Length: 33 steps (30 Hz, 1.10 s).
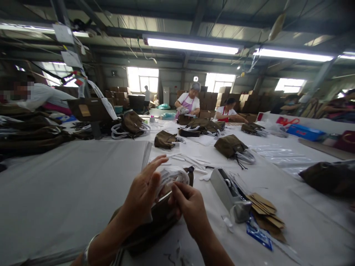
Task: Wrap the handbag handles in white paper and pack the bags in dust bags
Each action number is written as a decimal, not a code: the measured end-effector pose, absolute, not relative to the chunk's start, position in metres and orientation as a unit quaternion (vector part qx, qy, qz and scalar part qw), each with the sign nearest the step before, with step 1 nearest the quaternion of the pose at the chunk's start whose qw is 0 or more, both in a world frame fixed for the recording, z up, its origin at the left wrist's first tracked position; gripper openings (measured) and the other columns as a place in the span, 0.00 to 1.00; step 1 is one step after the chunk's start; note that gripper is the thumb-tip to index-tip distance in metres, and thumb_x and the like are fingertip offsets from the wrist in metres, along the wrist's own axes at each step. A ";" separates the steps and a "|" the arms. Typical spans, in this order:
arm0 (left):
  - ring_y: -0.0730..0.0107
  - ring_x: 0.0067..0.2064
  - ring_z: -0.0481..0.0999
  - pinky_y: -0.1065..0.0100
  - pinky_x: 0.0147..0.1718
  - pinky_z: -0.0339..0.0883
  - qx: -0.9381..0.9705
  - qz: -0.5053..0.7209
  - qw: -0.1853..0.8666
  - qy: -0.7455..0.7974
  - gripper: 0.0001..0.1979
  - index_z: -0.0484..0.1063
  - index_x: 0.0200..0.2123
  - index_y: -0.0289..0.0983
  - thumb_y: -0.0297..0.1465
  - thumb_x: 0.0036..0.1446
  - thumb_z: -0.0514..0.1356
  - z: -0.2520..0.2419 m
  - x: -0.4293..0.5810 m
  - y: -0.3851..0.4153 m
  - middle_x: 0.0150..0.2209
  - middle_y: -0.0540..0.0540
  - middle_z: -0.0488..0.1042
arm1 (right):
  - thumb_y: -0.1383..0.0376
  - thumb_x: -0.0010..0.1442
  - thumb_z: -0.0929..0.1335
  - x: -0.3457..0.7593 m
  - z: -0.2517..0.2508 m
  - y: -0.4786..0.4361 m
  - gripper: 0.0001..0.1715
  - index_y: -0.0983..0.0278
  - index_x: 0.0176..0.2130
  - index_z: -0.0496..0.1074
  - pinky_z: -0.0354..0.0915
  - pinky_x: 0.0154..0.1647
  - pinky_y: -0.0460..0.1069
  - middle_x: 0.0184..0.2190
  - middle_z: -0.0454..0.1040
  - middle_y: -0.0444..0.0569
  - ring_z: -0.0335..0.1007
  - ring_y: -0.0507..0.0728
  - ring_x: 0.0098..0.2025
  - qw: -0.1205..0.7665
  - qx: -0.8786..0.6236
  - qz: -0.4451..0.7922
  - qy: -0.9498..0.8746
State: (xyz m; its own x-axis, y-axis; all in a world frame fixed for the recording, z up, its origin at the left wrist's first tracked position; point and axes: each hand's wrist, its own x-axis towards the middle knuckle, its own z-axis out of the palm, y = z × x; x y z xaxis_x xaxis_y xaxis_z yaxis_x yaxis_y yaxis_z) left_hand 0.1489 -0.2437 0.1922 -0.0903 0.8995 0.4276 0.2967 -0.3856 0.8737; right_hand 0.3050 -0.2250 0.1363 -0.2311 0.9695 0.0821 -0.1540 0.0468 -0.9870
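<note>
A dark olive-brown handbag [155, 231] lies in front of me, with a light zip edge [165, 195] along its opening. White wrapping [172, 175] covers its handles on the far side. My left hand [142, 194] is at the bag's left side, fingers stretched out and thumb apart, holding nothing that shows. On the right, my right hand [191, 207] pinches at the bag's opening near the zip's end, thumb and forefinger together. The exact bit between those fingertips is hidden. Part of the bag's body is covered by both forearms.
A grey tape dispenser [230, 194] stands to the right, beside brown paper pieces [264, 210] and a blue packet [259, 232]. More brown bags [231, 146] lie across the white table [83, 192]. Co-workers [190, 101] work at the far side. A post [69, 48] rises at left.
</note>
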 end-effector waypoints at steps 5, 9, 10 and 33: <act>0.77 0.20 0.66 0.75 0.18 0.63 0.462 0.591 0.483 0.452 0.36 0.54 0.69 0.47 0.50 0.62 0.58 0.188 0.150 -0.244 0.41 0.45 0.79 | 0.48 0.64 0.68 0.297 0.155 -0.226 0.27 0.66 0.26 0.72 0.53 0.15 0.41 0.16 0.66 0.40 0.54 0.45 0.14 0.508 -0.322 0.581 -0.548; 0.76 0.20 0.67 0.77 0.19 0.61 0.470 0.533 0.554 0.433 0.28 0.75 0.54 0.36 0.49 0.58 0.64 0.192 0.144 -0.240 0.23 0.51 0.73 | 0.50 0.65 0.67 0.305 0.171 -0.230 0.22 0.66 0.32 0.75 0.60 0.18 0.42 0.23 0.74 0.45 0.65 0.48 0.18 0.455 -0.325 0.538 -0.632; 0.73 0.24 0.71 0.76 0.22 0.65 0.494 0.540 0.514 0.446 0.24 0.78 0.50 0.37 0.47 0.58 0.65 0.194 0.143 -0.240 0.26 0.49 0.76 | 0.51 0.65 0.68 0.309 0.174 -0.233 0.20 0.65 0.35 0.76 0.62 0.20 0.43 0.24 0.75 0.46 0.68 0.49 0.19 0.451 -0.338 0.507 -0.653; 0.68 0.30 0.80 0.72 0.30 0.78 0.592 0.596 0.329 0.432 0.14 0.81 0.40 0.34 0.38 0.56 0.69 0.230 0.135 -0.233 0.32 0.47 0.82 | 0.52 0.61 0.72 0.309 0.204 -0.229 0.19 0.62 0.45 0.73 0.60 0.20 0.42 0.27 0.73 0.43 0.63 0.48 0.20 0.535 -0.282 0.517 -0.606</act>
